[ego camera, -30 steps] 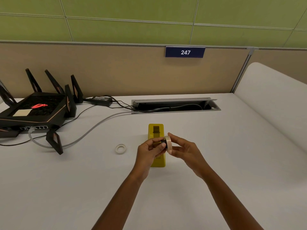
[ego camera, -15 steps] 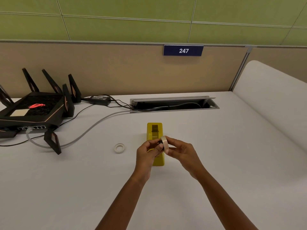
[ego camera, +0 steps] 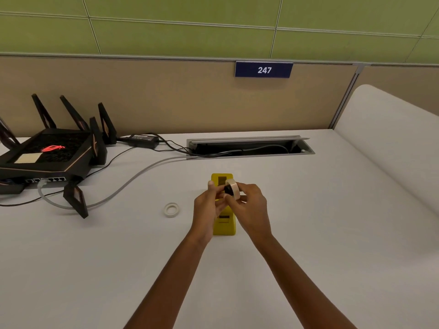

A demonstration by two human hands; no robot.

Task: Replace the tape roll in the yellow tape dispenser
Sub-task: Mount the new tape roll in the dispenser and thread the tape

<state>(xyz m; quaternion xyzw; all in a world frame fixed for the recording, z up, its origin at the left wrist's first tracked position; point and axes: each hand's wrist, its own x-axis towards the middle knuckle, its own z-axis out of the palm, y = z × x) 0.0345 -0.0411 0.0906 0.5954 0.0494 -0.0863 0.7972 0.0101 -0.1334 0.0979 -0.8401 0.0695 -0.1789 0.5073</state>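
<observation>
The tape roll [ego camera: 234,189] sits in my fingers directly above the yellow dispenser [ego camera: 223,224], over its middle and slightly toward the far end. The roll is pale, cream-white, narrow, standing on edge with its flat faces turned left and right. A black hub [ego camera: 228,189] shows at its left face, seated in or against the core; how deep it sits I cannot tell.

Key relation: the roll's axle line runs left-right, across the dispenser's long axis, which runs away from me toward the partition. That orientation looks right for lowering roll and hub straight down into the open cradle below.

My right hand [ego camera: 251,205] is closed on the roll's rim, fingers around its right side. My left hand [ego camera: 206,207] pinches at the hub side, thumb up; whether it grips the hub or only steadies it is unclear. Both hands are equally near the dispenser and hide its middle.

The dispenser rests flat on the white desk [ego camera: 308,233], its cradle apparently vacant. To the dispenser's left, well apart, a thin white ring [ego camera: 171,209] lies flat, probably the spent core.
</observation>
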